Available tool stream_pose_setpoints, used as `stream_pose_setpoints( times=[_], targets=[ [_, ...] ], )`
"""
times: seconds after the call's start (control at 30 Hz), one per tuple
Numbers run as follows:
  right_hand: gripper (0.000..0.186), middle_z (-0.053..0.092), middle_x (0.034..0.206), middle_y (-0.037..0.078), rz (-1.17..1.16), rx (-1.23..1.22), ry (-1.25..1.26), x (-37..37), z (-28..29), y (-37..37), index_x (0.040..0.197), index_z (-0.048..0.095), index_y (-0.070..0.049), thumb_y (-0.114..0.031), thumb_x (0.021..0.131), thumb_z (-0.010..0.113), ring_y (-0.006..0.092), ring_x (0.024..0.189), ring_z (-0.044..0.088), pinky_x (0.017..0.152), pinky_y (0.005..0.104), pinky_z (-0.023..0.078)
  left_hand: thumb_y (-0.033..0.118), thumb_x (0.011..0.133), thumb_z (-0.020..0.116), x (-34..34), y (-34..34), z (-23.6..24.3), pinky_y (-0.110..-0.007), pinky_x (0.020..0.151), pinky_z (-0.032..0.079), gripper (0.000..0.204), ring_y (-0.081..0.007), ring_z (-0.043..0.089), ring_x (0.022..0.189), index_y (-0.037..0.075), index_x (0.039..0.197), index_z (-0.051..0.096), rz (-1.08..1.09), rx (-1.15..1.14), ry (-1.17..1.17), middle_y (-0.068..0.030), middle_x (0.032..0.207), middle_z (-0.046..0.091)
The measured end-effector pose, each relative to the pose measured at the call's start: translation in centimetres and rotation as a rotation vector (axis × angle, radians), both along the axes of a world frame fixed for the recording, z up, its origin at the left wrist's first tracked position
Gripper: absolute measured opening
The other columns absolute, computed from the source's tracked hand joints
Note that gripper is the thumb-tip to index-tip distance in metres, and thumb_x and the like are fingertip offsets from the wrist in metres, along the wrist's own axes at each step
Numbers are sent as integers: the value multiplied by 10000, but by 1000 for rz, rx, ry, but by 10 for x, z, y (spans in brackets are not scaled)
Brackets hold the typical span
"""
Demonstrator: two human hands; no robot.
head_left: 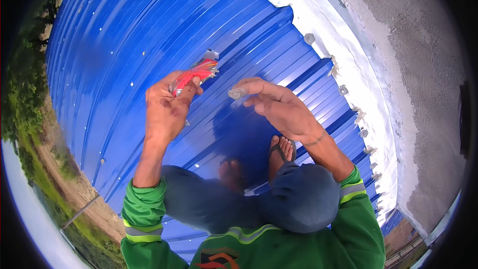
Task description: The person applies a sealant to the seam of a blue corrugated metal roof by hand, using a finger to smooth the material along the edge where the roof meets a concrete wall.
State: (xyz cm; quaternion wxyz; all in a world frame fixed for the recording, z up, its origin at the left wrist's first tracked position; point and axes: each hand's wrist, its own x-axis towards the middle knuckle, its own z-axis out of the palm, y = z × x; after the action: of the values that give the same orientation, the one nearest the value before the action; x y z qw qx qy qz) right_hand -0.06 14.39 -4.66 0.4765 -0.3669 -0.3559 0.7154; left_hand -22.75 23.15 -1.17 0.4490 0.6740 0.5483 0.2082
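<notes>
My left hand (168,102), left of centre, is closed on a red packet (190,74) with clear plastic and small grey bits at its ends. My right hand (281,109) is a short way to its right, open, with fingers bent and apart; a pale grey wrap-like piece (237,93) covers its index fingertip. Both hands are above the blue ribbed metal sheeting (109,94), on which my bare toes show in a dark sandal (279,154).
A white strip (373,109) with a ragged edge and grey lumps runs along the right, beside a rough grey wall (423,94). Beyond the sheeting's left edge lie trees (20,114), dirt and grass.
</notes>
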Motion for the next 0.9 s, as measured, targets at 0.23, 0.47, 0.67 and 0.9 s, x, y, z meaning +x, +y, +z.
stream_pose_setpoints(
  times=[0.23, 0.47, 0.67, 0.9],
  targets=[
    [544, 557, 1091, 124, -411, -39, -1135, 137, -152, -86, 1320, 597, -142, -6, 796, 540, 242, 1030, 531, 961, 379, 395, 170, 940, 648, -15, 4, 6, -206, 456, 221, 192, 26, 334, 503, 34, 1055, 721, 134, -149, -122, 45, 702, 634],
    [754, 534, 1064, 165, -501, 54, -1797, 225, -212, -107, 1444, 488, -199, 7, 721, 551, 336, 1007, 488, 911, 464, 377, 184, 955, 637, -43, 10, -7, -210, 448, 164, 158, 35, 272, 476, 51, 1001, 709, 110, -151, -85, 86, 635, 560],
    [864, 517, 1157, 174, -396, 44, -2004, 220, -214, -90, 1518, 365, -201, 13, 702, 549, 343, 1072, 465, 953, 484, 364, 213, 954, 637, -41, 12, -4, -218, 440, 171, 175, 18, 272, 472, 57, 991, 705, 168, -150, -56, 70, 662, 592],
    [871, 487, 1044, 151, -385, 101, -2166, 211, -224, -83, 1531, 330, -185, 11, 707, 533, 330, 1003, 453, 942, 461, 337, 260, 952, 662, -55, 15, -7, -221, 451, 160, 221, 20, 263, 477, 49, 899, 703, 136, -183, 21, 122, 558, 409]
  ],
)
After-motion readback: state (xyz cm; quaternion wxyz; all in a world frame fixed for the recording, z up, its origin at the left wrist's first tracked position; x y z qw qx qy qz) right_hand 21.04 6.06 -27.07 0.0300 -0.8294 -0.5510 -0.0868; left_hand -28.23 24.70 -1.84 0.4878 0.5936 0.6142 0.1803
